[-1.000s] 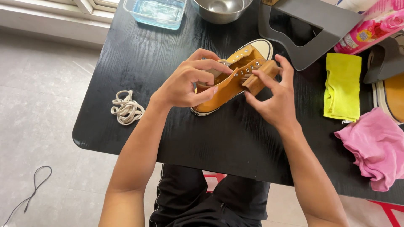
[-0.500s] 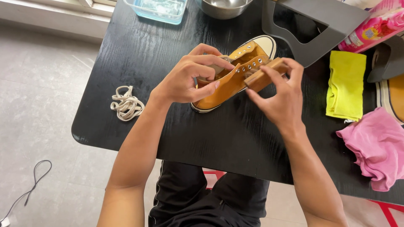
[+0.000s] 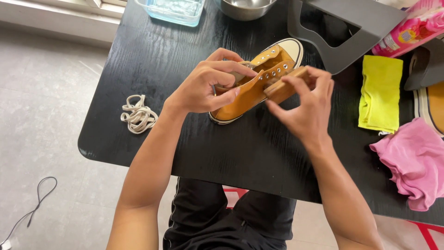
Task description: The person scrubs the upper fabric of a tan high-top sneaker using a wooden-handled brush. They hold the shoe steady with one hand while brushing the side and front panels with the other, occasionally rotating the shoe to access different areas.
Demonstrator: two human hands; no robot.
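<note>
Since the earlier frame, the right hand (image 3: 305, 109) has slid the wooden brush (image 3: 286, 88) a little lower along the side of the shoe (image 3: 252, 88). That hand is closed around the brush and presses it against the cloth by the lace holes. The left hand (image 3: 206, 85) is closed on the shoe, thumb on the side and fingers over the top, probably to keep it from sliding. The orange shoe lies on its side on the black table (image 3: 152, 55), toe pointing away. Its laces (image 3: 138, 114) sit in a heap near the table's left edge, well apart from the shoe. A yellow cloth (image 3: 381, 92) and a pink cloth (image 3: 414, 159) lie to the right.
</note>
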